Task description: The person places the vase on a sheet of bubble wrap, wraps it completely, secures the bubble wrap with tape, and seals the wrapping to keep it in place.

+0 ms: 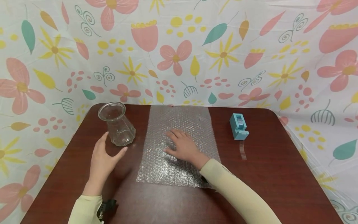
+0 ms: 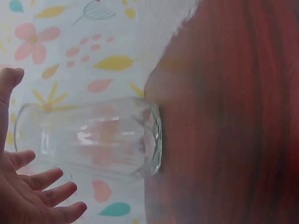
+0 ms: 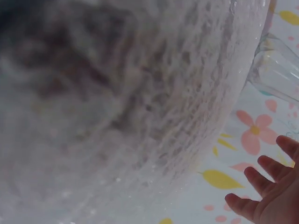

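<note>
Glass vase (image 1: 117, 124) upright near far-left corner of surface (image 1: 279, 174), unwrapped, just beside bubble wrap sheet (image 1: 179, 124).
Sheet lies flat mid-surface, reaching far edge.
Left hand (image 1: 102, 161) spread open just short of vase, gripping nothing.
Right hand (image 1: 183, 146) flat on sheet, fingers straight, pressing.
Judged: early stage; wrapping and taping all left.
Tape dispenser (image 1: 238, 126) toward far-right corner, untouched.
Head view alone shows dispenser.
Left wrist view shows gap between fingers (image 2: 51, 193) and vase (image 2: 93, 140).
Right wrist view: mostly blurred sheet (image 3: 117, 107).
</note>
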{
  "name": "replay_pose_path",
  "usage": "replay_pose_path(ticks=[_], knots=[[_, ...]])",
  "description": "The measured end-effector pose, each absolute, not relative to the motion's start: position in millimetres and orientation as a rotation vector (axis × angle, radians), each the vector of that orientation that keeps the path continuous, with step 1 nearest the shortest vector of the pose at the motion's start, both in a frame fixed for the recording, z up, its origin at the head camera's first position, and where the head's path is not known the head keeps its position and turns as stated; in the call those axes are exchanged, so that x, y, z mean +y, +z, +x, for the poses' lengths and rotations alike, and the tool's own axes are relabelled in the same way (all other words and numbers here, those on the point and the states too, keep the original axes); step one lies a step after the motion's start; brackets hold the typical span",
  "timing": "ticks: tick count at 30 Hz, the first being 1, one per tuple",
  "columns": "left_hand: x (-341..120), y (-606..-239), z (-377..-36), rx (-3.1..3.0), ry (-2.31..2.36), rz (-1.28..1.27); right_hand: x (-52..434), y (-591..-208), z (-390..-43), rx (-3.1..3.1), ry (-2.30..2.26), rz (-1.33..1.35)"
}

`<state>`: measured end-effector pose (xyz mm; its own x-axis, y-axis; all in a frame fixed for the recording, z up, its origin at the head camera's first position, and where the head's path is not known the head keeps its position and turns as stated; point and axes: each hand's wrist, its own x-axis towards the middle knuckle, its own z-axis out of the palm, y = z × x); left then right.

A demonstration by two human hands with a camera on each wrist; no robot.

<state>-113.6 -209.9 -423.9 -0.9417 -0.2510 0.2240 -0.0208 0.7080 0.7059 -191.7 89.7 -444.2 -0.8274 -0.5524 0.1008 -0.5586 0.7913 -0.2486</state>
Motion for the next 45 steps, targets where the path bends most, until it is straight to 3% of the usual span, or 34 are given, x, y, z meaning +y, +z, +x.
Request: replay_pose_path(ticks=[11, 28, 45], knots=[[-238, -426, -142, -2.575, -1.364, 0.311, 84, -438, -196, -2.985, 0.434, 0.997], [-245, -452, -186, -2.438, -1.599, 0.225, 76, -436, -203, -2.976, 0.530, 0.978], [-241, -469, -200, -2.356, -1.679, 0.119, 68, -437, -210, -3.013, 0.558, 0.966]])
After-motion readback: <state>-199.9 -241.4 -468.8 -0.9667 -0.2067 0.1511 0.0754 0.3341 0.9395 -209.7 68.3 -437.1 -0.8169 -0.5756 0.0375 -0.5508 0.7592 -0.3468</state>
